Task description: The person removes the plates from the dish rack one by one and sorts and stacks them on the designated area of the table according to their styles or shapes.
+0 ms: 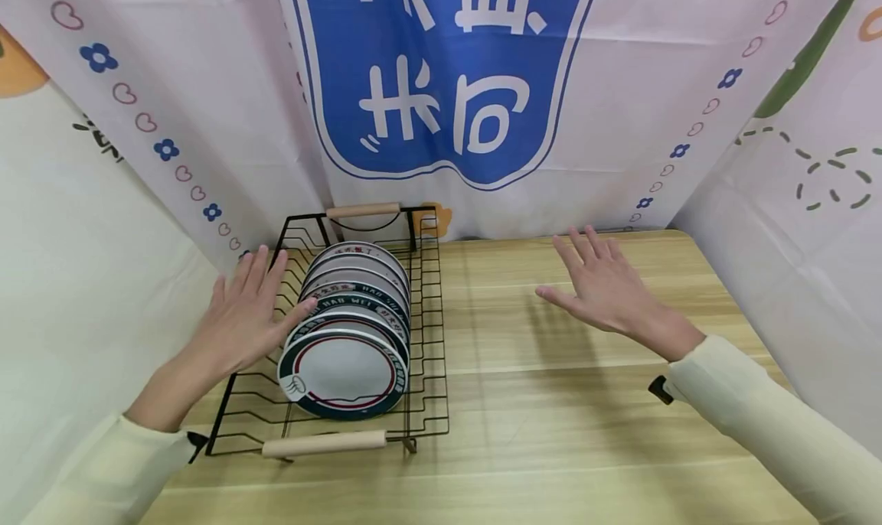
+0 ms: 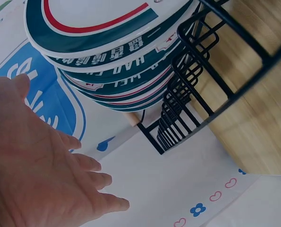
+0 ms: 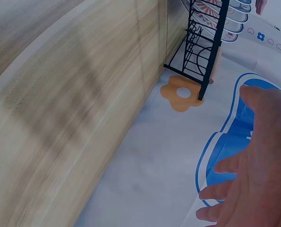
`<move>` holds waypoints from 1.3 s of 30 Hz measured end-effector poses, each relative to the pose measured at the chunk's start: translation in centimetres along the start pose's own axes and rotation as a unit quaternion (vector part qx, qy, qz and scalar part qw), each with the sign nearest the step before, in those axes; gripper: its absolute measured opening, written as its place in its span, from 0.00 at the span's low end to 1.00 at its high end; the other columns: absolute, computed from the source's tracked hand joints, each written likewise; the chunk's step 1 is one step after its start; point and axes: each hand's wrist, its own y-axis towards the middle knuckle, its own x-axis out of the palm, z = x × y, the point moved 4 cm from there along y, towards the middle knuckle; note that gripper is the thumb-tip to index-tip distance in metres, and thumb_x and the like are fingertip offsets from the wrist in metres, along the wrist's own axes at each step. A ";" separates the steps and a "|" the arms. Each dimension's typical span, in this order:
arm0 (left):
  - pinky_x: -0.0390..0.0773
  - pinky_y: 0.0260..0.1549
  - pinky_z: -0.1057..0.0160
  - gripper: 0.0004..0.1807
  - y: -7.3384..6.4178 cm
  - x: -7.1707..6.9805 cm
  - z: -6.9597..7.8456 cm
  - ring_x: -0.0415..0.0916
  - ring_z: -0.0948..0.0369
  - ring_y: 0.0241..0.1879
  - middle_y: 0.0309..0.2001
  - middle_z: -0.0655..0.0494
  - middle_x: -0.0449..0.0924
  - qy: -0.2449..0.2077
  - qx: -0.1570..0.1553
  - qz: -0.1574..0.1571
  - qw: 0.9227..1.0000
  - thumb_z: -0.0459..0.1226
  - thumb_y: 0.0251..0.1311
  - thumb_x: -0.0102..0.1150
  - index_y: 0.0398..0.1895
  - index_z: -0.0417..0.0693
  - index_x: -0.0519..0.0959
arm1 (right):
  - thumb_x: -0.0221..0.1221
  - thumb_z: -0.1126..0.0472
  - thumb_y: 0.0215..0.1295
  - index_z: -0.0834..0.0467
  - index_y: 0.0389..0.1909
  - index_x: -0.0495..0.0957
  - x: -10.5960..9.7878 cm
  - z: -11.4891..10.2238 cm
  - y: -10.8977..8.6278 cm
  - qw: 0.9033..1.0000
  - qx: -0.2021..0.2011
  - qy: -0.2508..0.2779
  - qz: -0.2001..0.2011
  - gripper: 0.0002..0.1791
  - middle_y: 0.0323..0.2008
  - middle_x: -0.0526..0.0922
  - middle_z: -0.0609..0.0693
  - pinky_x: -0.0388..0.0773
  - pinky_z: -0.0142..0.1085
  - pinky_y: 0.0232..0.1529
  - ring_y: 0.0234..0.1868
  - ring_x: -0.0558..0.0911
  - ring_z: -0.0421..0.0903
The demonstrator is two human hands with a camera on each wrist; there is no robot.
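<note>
Several round plates point(image 1: 344, 376) stand on edge in a row inside a black wire dish rack point(image 1: 434, 341) on the left of the table. Their rims are dark green and white with lettering and red lines. My left hand point(image 1: 241, 318) hovers over the rack's left side, fingers straight and spread, holding nothing. In the left wrist view that palm point(image 2: 41, 161) is beside the plates, apart from them. Over the right part of the table my right hand point(image 1: 609, 288) is held with straight, spread fingers, nothing in it, its shadow on the wood below.
The rack has wooden handles, one at the front point(image 1: 324, 444) and one at the back point(image 1: 363, 211). A wooden table point(image 1: 524, 448) lies beneath. White printed cloth point(image 1: 606, 142) hangs behind and at both sides, with a blue panel point(image 1: 441, 146) at the back.
</note>
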 end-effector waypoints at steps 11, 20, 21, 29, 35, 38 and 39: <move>0.37 0.72 0.19 0.53 -1.6 -0.2 0.5 0.32 0.32 0.83 0.85 0.33 0.29 0.002 0.002 -0.009 1.000 0.67 0.77 0.40 0.87 0.42 0.35 | 0.51 0.29 0.75 0.63 0.81 0.60 -1.1 -4.4 1.5 0.998 -0.063 -0.011 0.013 0.50 0.80 0.62 0.66 0.53 0.64 0.80 0.81 0.58 0.67; 0.40 0.74 0.23 0.49 -4.6 0.2 0.4 0.43 0.27 0.80 0.85 0.31 0.34 -0.013 0.015 -0.002 1.000 0.61 0.80 0.43 0.87 0.42 0.38 | 0.56 0.37 0.78 0.63 0.75 0.70 -2.5 -13.1 3.2 0.982 -0.189 0.003 0.027 0.39 0.73 0.74 0.61 0.67 0.55 0.76 0.74 0.71 0.60; 0.41 0.74 0.23 0.49 -5.0 0.4 0.3 0.43 0.27 0.80 0.84 0.30 0.35 -0.014 0.017 0.001 1.000 0.61 0.80 0.44 0.87 0.42 0.38 | 0.56 0.37 0.78 0.62 0.74 0.71 -2.5 -14.2 3.3 0.979 -0.204 0.004 0.025 0.38 0.71 0.75 0.60 0.69 0.53 0.75 0.73 0.73 0.59; 0.34 0.76 0.26 0.50 -7.6 2.5 -0.3 0.44 0.30 0.81 0.83 0.29 0.44 -0.018 0.016 0.033 0.999 0.59 0.79 0.50 0.87 0.42 0.39 | 0.64 0.45 0.76 0.60 0.67 0.78 -1.8 -21.9 3.7 0.953 -0.304 0.019 0.005 0.29 0.61 0.84 0.55 0.83 0.40 0.62 0.61 0.83 0.49; 0.35 0.76 0.25 0.52 -9.4 4.7 -0.8 0.41 0.32 0.82 0.84 0.29 0.43 -0.025 -0.001 0.036 0.999 0.58 0.78 0.52 0.87 0.43 0.37 | 0.64 0.47 0.75 0.60 0.66 0.79 0.0 -25.1 4.0 0.938 -0.346 0.006 -0.013 0.27 0.56 0.85 0.51 0.83 0.34 0.58 0.56 0.85 0.44; 0.28 0.77 0.29 0.53 -10.3 5.5 -1.0 0.36 0.35 0.83 0.84 0.30 0.41 -0.026 -0.004 0.039 0.999 0.58 0.78 0.53 0.87 0.44 0.36 | 0.65 0.47 0.75 0.60 0.66 0.79 0.8 -26.0 4.3 0.938 -0.347 0.003 -0.023 0.28 0.54 0.86 0.51 0.83 0.31 0.53 0.53 0.85 0.43; 0.26 0.78 0.31 0.53 -10.6 5.8 -1.0 0.35 0.35 0.84 0.84 0.30 0.41 -0.024 -0.004 0.040 0.999 0.57 0.77 0.53 0.87 0.43 0.36 | 0.65 0.47 0.75 0.61 0.66 0.78 1.1 -26.2 4.4 0.939 -0.344 0.004 -0.028 0.28 0.54 0.86 0.51 0.84 0.30 0.52 0.53 0.85 0.43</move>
